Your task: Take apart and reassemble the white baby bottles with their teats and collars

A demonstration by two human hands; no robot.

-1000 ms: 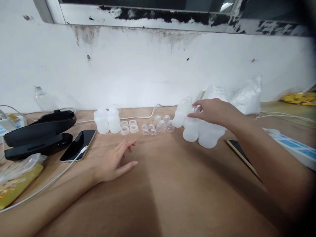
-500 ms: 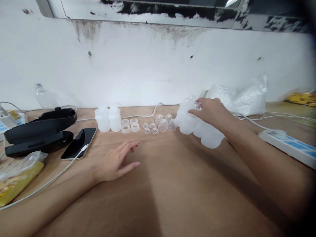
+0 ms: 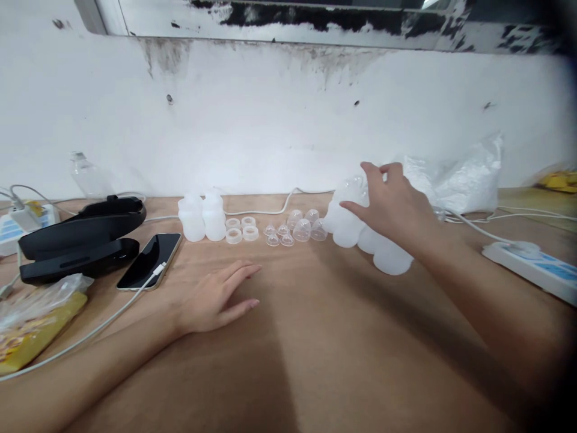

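Observation:
My left hand (image 3: 216, 297) rests on the table with thumb and fingers apart and nothing in it. My right hand (image 3: 387, 198) is raised over a cluster of frosted white rounded pieces (image 3: 346, 228), its thumb and fingers spread, no item visible between them. Clear pieces lie on top of that cluster, partly behind the hand. To its left stand several clear domes (image 3: 302, 230) and smaller clear nipple-shaped pieces (image 3: 273, 239). Farther left are several translucent rings (image 3: 234, 235) and white bottles (image 3: 192, 222).
A phone (image 3: 148, 261) with a white cable lies at left, beside black cases (image 3: 81, 258) and a yellow snack bag (image 3: 40, 325). Power strips (image 3: 536, 264) sit at both sides. A clear plastic bag (image 3: 469, 177) and an upright clear bottle (image 3: 88, 174) are near the wall.
My right hand has opened, and its fingers have lifted from the clear piece they pinched over the cluster. The view has shifted slightly. My left hand keeps much the same pose.

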